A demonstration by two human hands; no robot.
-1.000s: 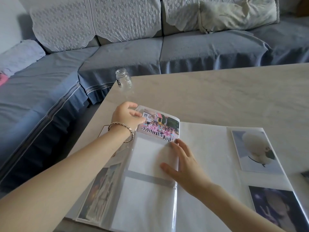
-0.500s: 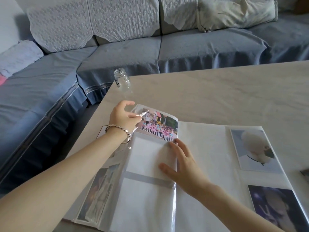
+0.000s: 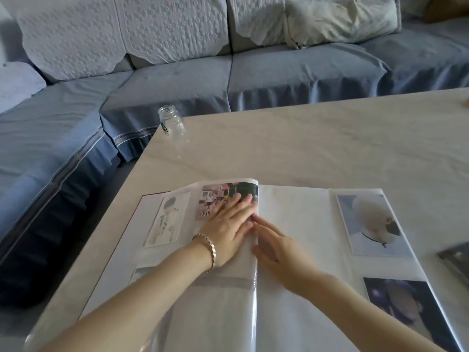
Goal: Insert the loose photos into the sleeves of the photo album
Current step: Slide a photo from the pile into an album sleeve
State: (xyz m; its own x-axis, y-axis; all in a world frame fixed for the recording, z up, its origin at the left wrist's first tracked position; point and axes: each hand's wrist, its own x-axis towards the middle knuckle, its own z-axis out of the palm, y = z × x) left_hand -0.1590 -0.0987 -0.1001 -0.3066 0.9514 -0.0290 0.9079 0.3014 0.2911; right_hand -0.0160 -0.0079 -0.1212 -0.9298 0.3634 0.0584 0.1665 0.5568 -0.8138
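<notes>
The photo album lies open on the pale table. A colourful group photo sits in the top sleeve of the left page beside the spine. My left hand, with a bracelet on its wrist, presses flat on that page, its straight fingers over the photo's lower right part. My right hand rests flat by the spine, fingers straight, touching the page edge. A portrait photo sits further left. On the right page are a white-figure photo and a dark photo.
An empty glass jar stands at the table's far left corner. A dark loose photo lies at the right edge of the view. A blue sofa with white covers and a cushion runs behind and left of the table.
The raised sleeve page has been laid flat. My left hand let go of the sleeve's top corner and now presses flat on the group photo. My right hand shifted up along the spine.
</notes>
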